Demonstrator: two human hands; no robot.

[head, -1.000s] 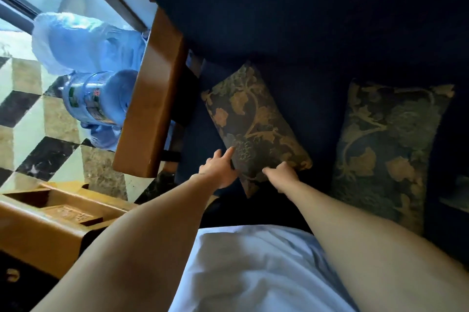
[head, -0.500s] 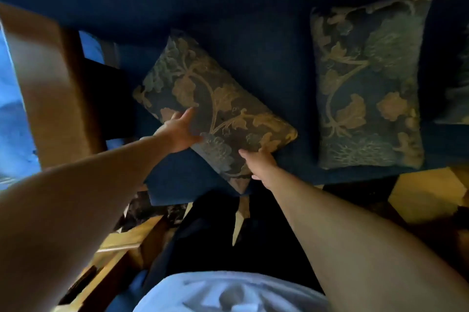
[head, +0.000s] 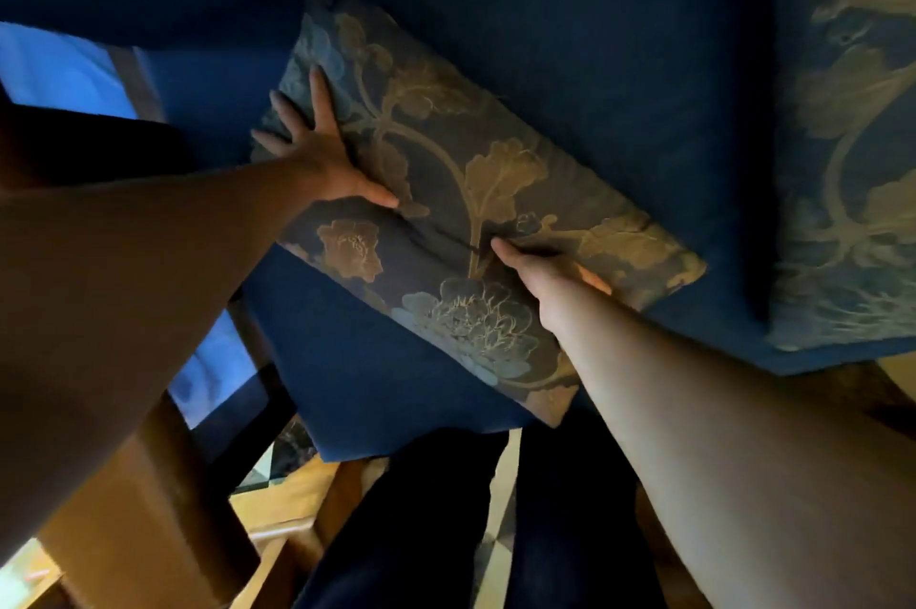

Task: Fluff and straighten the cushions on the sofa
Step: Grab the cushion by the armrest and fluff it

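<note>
A dark floral cushion [head: 446, 152] with gold leaves lies slanted on the navy sofa seat [head: 357, 375], its lower corner over the seat's front edge. My left hand [head: 322, 147] presses flat on the cushion's upper left part, fingers spread. My right hand [head: 540, 266] pushes into the cushion's middle, denting the fabric into a crease; its fingers are partly hidden in the fold. A second floral cushion [head: 847, 137] stands at the right, against the sofa back.
The sofa's wooden armrest [head: 134, 524] runs along the lower left, with bright blue light behind it. My dark trouser legs [head: 421, 519] stand against the seat front. Wooden furniture and patterned floor show at the bottom.
I have leaned in closer. My left hand slid from the cushion's left edge onto its face and spread flat. My right hand moved from the lower edge up into the cushion's middle.
</note>
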